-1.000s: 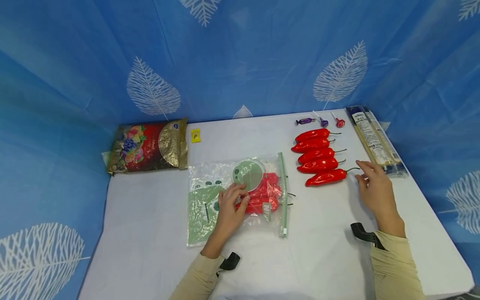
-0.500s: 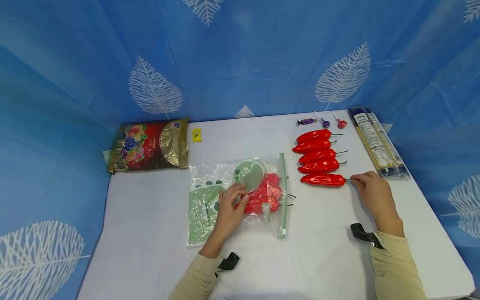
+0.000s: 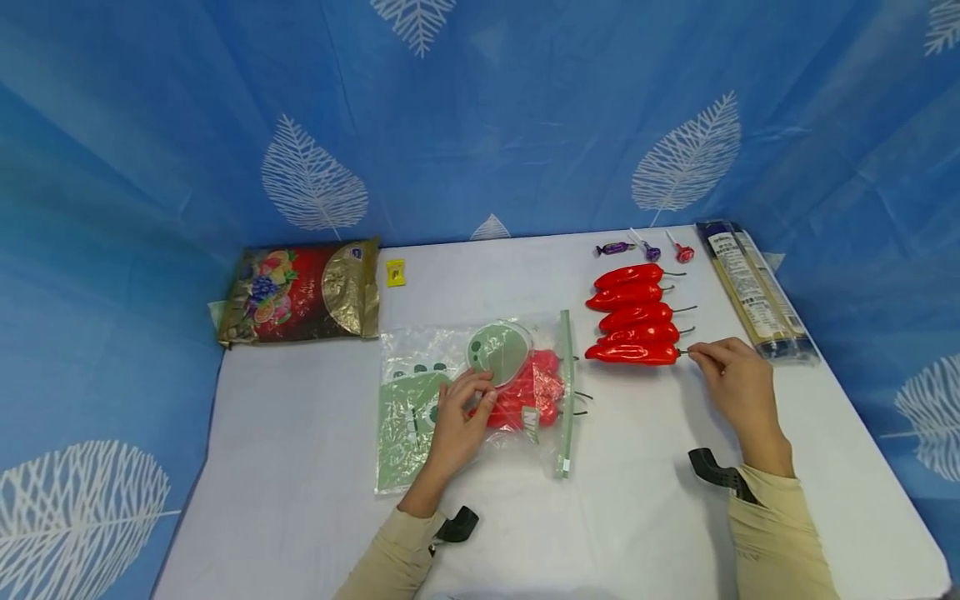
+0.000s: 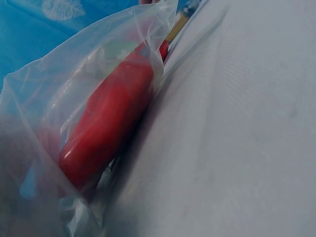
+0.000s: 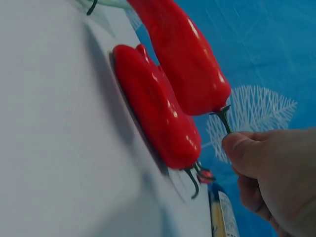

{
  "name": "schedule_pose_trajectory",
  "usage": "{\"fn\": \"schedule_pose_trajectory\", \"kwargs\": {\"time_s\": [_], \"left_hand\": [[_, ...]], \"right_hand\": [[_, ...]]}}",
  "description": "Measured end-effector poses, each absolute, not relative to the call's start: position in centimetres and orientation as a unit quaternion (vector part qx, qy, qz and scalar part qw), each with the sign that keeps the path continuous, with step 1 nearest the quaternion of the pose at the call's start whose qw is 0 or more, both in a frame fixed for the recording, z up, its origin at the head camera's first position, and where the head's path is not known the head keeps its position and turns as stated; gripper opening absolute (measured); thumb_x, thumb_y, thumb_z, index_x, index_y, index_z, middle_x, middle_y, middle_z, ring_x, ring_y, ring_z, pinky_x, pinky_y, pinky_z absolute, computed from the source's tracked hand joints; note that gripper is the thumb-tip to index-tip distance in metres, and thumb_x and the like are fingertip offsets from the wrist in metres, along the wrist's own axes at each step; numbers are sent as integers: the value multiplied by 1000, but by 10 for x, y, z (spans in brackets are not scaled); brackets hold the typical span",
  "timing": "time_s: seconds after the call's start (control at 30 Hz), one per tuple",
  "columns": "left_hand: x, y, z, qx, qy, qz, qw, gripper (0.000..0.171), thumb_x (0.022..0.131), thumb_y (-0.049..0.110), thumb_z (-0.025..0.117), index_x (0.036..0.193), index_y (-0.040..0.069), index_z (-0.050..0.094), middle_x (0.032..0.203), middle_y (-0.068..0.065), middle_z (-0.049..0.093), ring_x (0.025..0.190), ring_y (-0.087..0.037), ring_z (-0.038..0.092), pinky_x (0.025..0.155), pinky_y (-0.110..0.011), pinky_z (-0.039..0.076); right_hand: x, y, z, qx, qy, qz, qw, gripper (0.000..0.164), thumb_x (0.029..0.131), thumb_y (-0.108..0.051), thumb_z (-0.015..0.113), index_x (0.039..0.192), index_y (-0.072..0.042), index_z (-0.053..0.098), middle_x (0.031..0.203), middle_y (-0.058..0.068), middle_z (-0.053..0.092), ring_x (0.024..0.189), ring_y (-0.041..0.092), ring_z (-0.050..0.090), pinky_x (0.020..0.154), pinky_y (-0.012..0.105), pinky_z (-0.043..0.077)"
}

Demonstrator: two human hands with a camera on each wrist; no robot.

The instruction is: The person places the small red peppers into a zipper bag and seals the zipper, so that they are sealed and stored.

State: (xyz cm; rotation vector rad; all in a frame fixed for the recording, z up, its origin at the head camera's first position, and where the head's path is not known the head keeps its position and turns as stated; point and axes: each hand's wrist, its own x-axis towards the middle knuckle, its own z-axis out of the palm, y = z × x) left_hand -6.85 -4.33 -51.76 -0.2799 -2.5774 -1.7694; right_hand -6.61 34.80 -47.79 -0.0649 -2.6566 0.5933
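My right hand (image 3: 738, 383) pinches the green stem of a red chili pepper (image 3: 633, 354) between thumb and fingertips. In the right wrist view that pepper (image 5: 190, 64) hangs raised off the table, above another red pepper (image 5: 158, 108) lying there. Several more red peppers (image 3: 633, 296) lie in a column behind it. My left hand (image 3: 459, 417) holds a clear zip bag (image 3: 412, 450) with green printing, its fingers bent over the film. Inside the bag lie several red peppers (image 3: 517, 408), their stems poking out past the green zip edge (image 3: 566, 450). The left wrist view hides the left fingers.
At the back right lie a purple wrapped candy (image 3: 615, 248), two lollipops (image 3: 683, 252) and a long noodle-like pack (image 3: 750, 292). A red and gold candy bag (image 3: 300, 292) lies at the left, beside a small yellow packet (image 3: 395, 272). Blue curtain (image 3: 480, 117) surrounds the white table.
My right hand has taken the nearest pepper by its stem, lifted it and moved it slightly left, in front of the pepper behind. The left hand stays on the bag.
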Motion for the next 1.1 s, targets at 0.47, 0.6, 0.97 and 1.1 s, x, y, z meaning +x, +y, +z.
{"fn": "schedule_pose_trajectory", "kwargs": {"time_s": [0.47,0.6,0.97,1.1], "left_hand": [[-69,-44,-521,-92,-819,-567,-11,5,99,15,66,97,13,70,137,-9,66,147,-33,44,124,-69,2],[-69,-45,-522,-98,-817,-569,-6,5,99,14,66,96,13,69,136,-9,67,147,-34,44,123,-70,2],[-69,-44,-523,-98,-814,-573,-9,5,99,14,66,96,14,70,136,-8,67,148,-33,43,124,-69,2],[-68,-44,-522,-98,-814,-572,-9,5,99,14,66,96,14,70,136,-8,67,148,-33,42,124,-69,1]], "right_hand": [[-105,292,-480,-15,-961,231,154,18,90,-1,74,105,9,74,95,25,68,88,41,65,78,54,56],[-114,274,-484,-3,-961,239,139,18,90,-1,74,106,8,75,96,23,69,91,40,66,80,53,57],[-122,234,-490,4,-950,294,106,22,95,-4,70,115,1,74,105,21,74,90,35,71,79,49,61],[-124,225,-491,-13,-941,319,115,21,92,-10,75,110,1,74,97,19,78,83,32,74,75,48,62]]}}
